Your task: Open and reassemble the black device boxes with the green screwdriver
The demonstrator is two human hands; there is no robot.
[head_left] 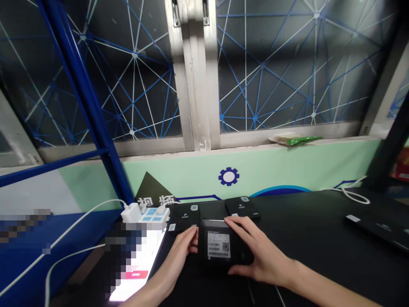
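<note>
Fingers (191, 233): left hand (180, 256) touches, right hand (257, 253) grips black box (203, 245) | label (218, 248) up

A green packet (295, 140) lies on the windowsill (243, 147), a white power strip (153, 214) below.

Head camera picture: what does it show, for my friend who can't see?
A right hand grips a labelled black box on a black table while the left hand touches its side. A white power strip lies behind.

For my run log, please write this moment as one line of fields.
scene: black table | left hand: flat against black box left side | right hand: spread over its right side | behind: power strip
</note>
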